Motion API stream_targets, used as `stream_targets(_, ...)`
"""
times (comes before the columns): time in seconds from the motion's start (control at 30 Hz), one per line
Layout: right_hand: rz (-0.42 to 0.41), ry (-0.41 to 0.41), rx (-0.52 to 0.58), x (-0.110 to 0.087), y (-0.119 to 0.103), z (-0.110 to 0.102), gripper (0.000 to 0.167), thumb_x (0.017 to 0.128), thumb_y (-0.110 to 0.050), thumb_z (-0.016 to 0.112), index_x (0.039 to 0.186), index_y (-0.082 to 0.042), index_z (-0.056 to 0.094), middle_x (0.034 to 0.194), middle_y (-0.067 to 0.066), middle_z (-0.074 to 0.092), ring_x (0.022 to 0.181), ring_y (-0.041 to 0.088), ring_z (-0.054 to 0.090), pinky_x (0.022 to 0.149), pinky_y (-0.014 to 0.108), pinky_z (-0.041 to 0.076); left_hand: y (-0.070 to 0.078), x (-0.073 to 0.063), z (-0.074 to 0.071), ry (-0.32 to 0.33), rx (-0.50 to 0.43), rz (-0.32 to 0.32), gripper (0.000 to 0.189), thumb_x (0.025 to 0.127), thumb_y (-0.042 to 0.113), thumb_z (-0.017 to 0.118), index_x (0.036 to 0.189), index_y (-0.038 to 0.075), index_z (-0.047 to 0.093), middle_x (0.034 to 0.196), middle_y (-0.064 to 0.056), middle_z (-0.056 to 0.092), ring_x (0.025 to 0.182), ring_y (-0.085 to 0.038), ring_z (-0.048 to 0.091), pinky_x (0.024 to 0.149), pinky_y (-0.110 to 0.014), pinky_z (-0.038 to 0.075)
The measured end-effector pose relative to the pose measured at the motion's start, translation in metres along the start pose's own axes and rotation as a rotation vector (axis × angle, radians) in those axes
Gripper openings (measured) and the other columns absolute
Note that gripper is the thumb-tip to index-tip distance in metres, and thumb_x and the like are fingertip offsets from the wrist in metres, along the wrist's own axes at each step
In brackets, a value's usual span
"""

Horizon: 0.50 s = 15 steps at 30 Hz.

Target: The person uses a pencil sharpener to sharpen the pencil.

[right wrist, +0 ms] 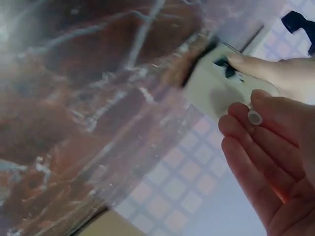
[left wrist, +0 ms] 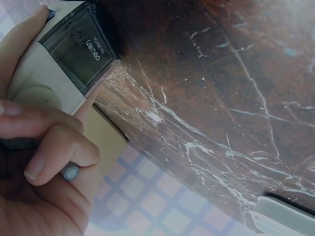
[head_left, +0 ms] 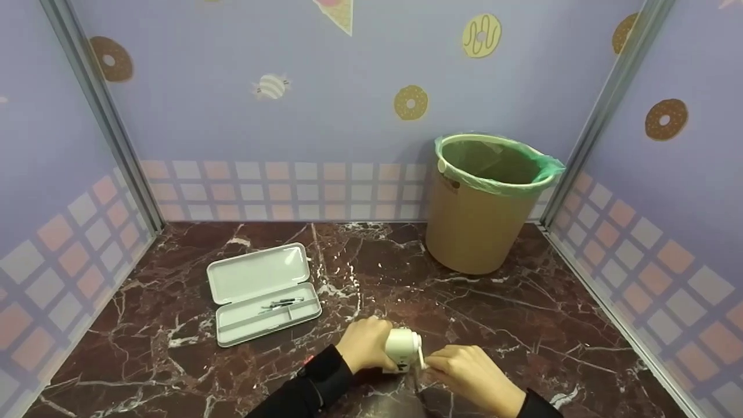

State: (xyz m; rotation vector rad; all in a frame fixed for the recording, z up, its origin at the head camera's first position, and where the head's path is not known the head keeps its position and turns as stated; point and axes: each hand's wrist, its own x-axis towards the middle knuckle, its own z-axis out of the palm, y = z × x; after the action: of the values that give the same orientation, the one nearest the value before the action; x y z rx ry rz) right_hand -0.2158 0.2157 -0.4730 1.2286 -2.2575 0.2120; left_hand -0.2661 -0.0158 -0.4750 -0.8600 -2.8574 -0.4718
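Over on the left, the pale pencil case [head_left: 258, 277] lies open on the dark marbled tabletop [head_left: 139, 348], lid swung back towards the patterned wall [head_left: 220, 122], compartments nearer the person. A few slim dark-and-light pieces [head_left: 282, 305] sit bunched together inside; they're too small to make out properly. Moving along, a small red thing [head_left: 308, 360] peeks out just beside the dark left sleeve [head_left: 319, 380], most of it hidden.

And here's the action, front and centre! The left hand [head_left: 365, 343] has a firm grip on the pale crank sharpener [head_left: 399, 345], fingers wrapped about its body, the whole thing low at the near part of the table, to the right of the case. The left wrist view catches its see-through drawer [left wrist: 81, 49], with pale lettering across the front. There's a little round end [left wrist: 70, 172] among the fingers there too, though what it belongs to I cannot tell.

Straight across to the right hand [head_left: 469, 371]: a neat pinch, thumb and fingers closed on the knob [right wrist: 254, 117] of the sharpener's crank, the dark right sleeve [head_left: 537, 404] behind it. Further back on the right, near the wall, stands the tan bin [head_left: 479, 232], upright, its green liner [head_left: 548, 168] folded out over the rim.
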Motion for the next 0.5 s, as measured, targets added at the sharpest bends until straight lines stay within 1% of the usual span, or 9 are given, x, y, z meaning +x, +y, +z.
stream_targets(0.23, 0.006, 0.022, -0.014, 0.001, 0.002, -0.006, 0.017, 0.075, -0.014, 0.086, 0.083, -0.019, 0.072, 0.073, -0.012, 0.069, 0.063, 0.001, 0.063, 0.056, 0.017, 0.048, 0.001, 0.002, -0.001, -0.025, 0.012, -0.01, 0.047, 0.054, 0.036, 0.096, 0.082, 0.012, 0.067, 0.076, 0.0, 0.067, 0.065, -0.014, 0.059, 0.057, -0.027, 0.049)
stream_targets(0.37, 0.007, 0.019, -0.022, 0.004, 0.004, -0.01, 0.016, 0.076, -0.013, 0.085, 0.087, -0.018, 0.075, 0.077, -0.011, 0.073, 0.066, 0.002, 0.066, 0.059, 0.017, 0.052, 0.001, 0.002, 0.0, -0.03, 0.015, -0.011, 0.047, 0.054, 0.036, 0.096, 0.083, 0.012, 0.068, 0.076, 0.0, 0.067, 0.065, -0.014, 0.06, 0.057, -0.028, 0.049)
stream_targets(0.5, 0.013, 0.03, -0.009, 0.008, 0.006, -0.013, 0.015, 0.077, -0.013, 0.084, 0.091, -0.014, 0.078, 0.08, -0.008, 0.075, 0.068, 0.004, 0.069, 0.062, 0.016, 0.054, 0.001, 0.002, -0.001, -0.028, 0.047, 0.01, 0.048, 0.054, 0.037, 0.097, 0.084, 0.012, 0.069, 0.076, 0.001, 0.069, 0.065, -0.015, 0.062, 0.057, -0.028, 0.051)
